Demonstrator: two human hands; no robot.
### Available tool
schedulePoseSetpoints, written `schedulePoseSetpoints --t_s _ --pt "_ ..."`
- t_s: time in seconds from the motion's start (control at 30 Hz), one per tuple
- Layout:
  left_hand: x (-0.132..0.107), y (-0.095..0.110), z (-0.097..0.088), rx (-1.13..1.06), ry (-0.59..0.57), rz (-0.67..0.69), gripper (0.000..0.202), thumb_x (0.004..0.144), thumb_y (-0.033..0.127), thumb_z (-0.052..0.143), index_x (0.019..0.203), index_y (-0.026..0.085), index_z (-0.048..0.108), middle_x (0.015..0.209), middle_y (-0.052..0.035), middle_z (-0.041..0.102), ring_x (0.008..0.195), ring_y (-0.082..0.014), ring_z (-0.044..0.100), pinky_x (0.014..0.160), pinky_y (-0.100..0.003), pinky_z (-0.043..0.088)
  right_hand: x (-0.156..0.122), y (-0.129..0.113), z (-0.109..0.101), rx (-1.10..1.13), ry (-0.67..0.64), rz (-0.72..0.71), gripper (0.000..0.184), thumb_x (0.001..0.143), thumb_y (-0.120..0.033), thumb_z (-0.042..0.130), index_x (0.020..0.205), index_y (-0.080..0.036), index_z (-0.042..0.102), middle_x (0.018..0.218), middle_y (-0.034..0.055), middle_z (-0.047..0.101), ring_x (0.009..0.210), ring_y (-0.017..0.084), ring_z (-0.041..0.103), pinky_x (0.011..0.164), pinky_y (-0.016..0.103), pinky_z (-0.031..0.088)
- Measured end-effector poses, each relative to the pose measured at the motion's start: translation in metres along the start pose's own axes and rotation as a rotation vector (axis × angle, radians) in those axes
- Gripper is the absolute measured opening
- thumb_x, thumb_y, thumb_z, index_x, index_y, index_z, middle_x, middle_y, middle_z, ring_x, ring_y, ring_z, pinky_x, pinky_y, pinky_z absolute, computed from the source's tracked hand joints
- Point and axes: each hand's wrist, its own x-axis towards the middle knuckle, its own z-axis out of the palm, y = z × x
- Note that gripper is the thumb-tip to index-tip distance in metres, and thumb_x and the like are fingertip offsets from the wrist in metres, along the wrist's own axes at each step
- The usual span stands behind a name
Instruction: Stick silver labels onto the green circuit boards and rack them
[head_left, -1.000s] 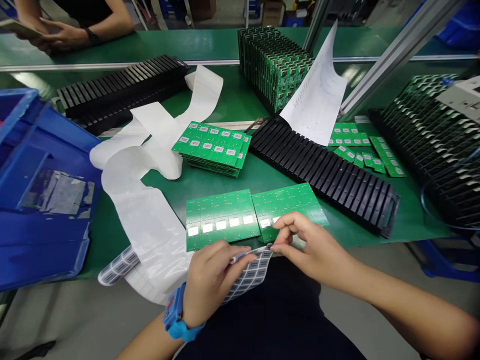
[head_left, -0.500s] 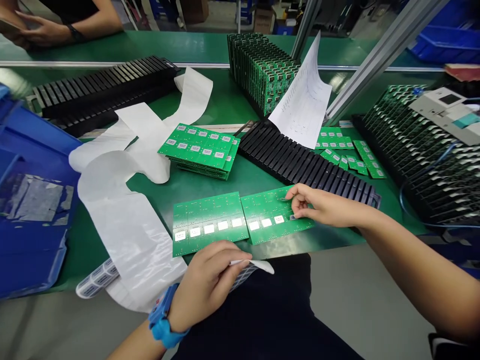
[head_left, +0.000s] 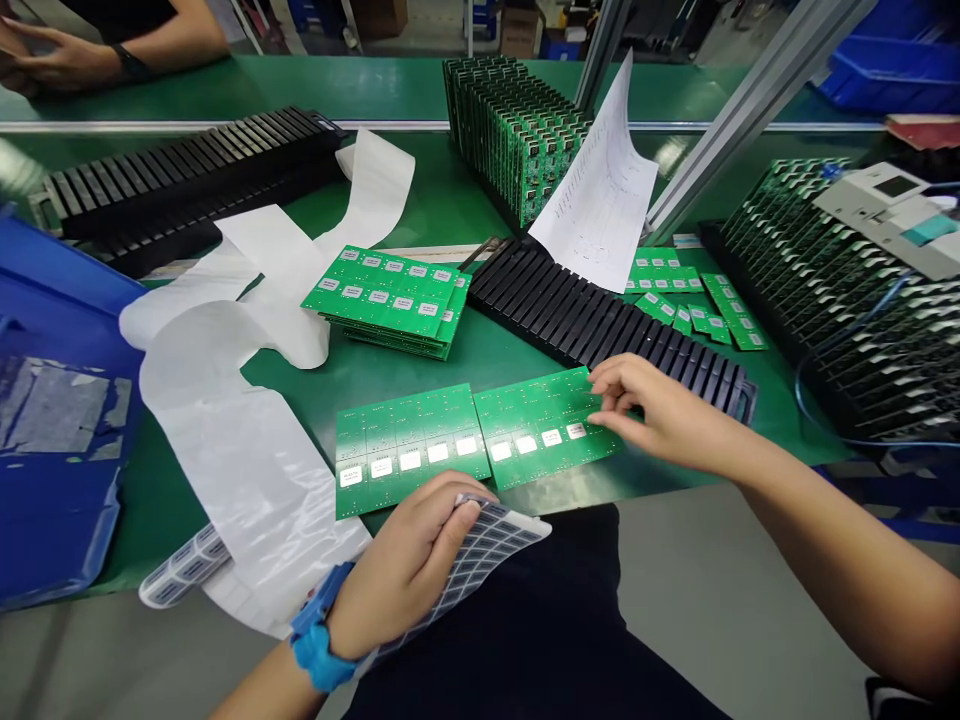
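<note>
Our left hand (head_left: pixel 409 565) clamps a sheet of printed labels (head_left: pixel 487 560) between thumb and curled fingers, just off the near edge of the green counter (head_left: pixel 390 375). Our right hand (head_left: pixel 667 415) hovers with its fingertips (head_left: pixel 600 372) narrowly parted, holding nothing we can see, over the right end of a green circuit-board panel (head_left: pixel 540 400). That panel lies beside a second panel (head_left: pixel 405 425), both with white labels along their near edges, and a black rack (head_left: pixel 600 320) sits just beyond.

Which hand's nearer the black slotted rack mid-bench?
Right. The right hand is just in front of the black slotted rack, over a green circuit board; the left hand is farther off, gripping a label sheet.
</note>
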Motion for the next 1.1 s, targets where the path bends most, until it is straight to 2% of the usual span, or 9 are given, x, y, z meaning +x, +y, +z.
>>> schedulePoseSetpoints --t_s 0.1,0.2,0.43,0.57,0.73,0.8,0.9,1.0,1.1 --pt "0.003 0.002 0.001 -0.007 -0.045 -0.048 0.026 0.094 0.019 0.034 0.107 0.023 0.056 0.119 -0.0038 0.057 0.11 -0.0164 0.053 0.095 -0.03 0.044 0.002 0.007 -0.015 -0.005 -0.145 0.072 0.018 0.085 -0.037 0.047 0.082 -0.02 0.052 0.087 0.0049 0.054 0.072 0.015 0.053 0.066 0.032 0.045" --pt "0.008 0.002 0.005 0.02 -0.051 -0.082 0.028 0.094 0.022 0.035 0.111 0.023 0.056 0.127 -0.0042 0.055 0.115 -0.0189 0.052 0.098 -0.035 0.044 0.006 0.012 -0.022 -0.018 -0.309 0.096 0.021 0.085 -0.038 0.046 0.078 -0.02 0.053 0.08 0.0023 0.054 0.072 0.016 0.052 0.065 0.031 0.042" --pt "0.017 0.001 0.009 0.074 -0.032 -0.139 0.033 0.094 0.028 0.035 0.122 0.024 0.053 0.127 -0.0032 0.056 0.119 -0.0196 0.05 0.102 -0.038 0.041 0.011 0.014 -0.014 -0.03 -0.344 0.12 0.019 0.084 -0.037 0.047 0.076 -0.02 0.052 0.079 0.0019 0.054 0.071 0.016 0.051 0.063 0.03 0.041" --pt "0.017 0.003 0.009 0.087 -0.025 -0.129 0.033 0.093 0.027 0.036 0.122 0.024 0.053 0.124 -0.0026 0.059 0.117 -0.0195 0.052 0.1 -0.037 0.043 0.004 0.014 -0.008 -0.14 -0.269 0.094 0.018 0.084 -0.035 0.047 0.075 -0.02 0.052 0.081 0.0039 0.053 0.071 0.017 0.052 0.064 0.032 0.043" --pt "0.02 0.008 0.009 0.036 0.02 -0.111 0.03 0.094 0.026 0.035 0.11 0.022 0.059 0.106 -0.0049 0.067 0.102 -0.0201 0.061 0.089 -0.033 0.049 -0.004 -0.013 0.005 -0.361 0.09 -0.034 0.026 0.081 -0.031 0.054 0.102 -0.016 0.054 0.096 0.012 0.055 0.087 0.027 0.053 0.075 0.044 0.044" --pt "0.021 0.009 0.009 0.032 0.031 -0.105 0.029 0.094 0.026 0.034 0.101 0.021 0.061 0.093 -0.0038 0.067 0.089 -0.0182 0.062 0.081 -0.029 0.049 -0.002 -0.035 0.017 -0.19 0.127 -0.121 0.027 0.084 -0.029 0.052 0.108 -0.018 0.053 0.1 0.0112 0.057 0.092 0.025 0.053 0.079 0.043 0.044" --pt "0.021 0.008 0.009 0.075 0.054 -0.114 0.029 0.094 0.027 0.034 0.079 0.019 0.057 0.068 0.0005 0.057 0.063 -0.0133 0.053 0.06 -0.023 0.044 0.004 -0.068 0.041 0.189 0.038 -0.183 0.015 0.083 -0.029 0.055 0.096 -0.022 0.06 0.089 0.0045 0.06 0.086 0.018 0.056 0.075 0.034 0.047" --pt "0.018 0.004 0.008 0.109 0.08 -0.147 0.035 0.093 0.031 0.036 0.062 0.018 0.046 0.055 0.0039 0.041 0.051 -0.0103 0.039 0.048 -0.022 0.032 0.007 -0.086 0.058 0.442 0.0 -0.055 0.009 0.082 -0.028 0.057 0.078 -0.021 0.06 0.076 0.0003 0.059 0.074 0.013 0.055 0.067 0.028 0.046" --pt "0.015 0.001 0.008 0.076 0.082 -0.165 0.036 0.092 0.032 0.039 0.06 0.018 0.047 0.055 0.0034 0.044 0.055 -0.011 0.047 0.051 -0.021 0.036 0.011 -0.078 0.049 0.587 -0.046 0.068 0.014 0.082 -0.031 0.055 0.074 -0.019 0.057 0.074 -0.0001 0.059 0.069 0.012 0.055 0.064 0.027 0.046"
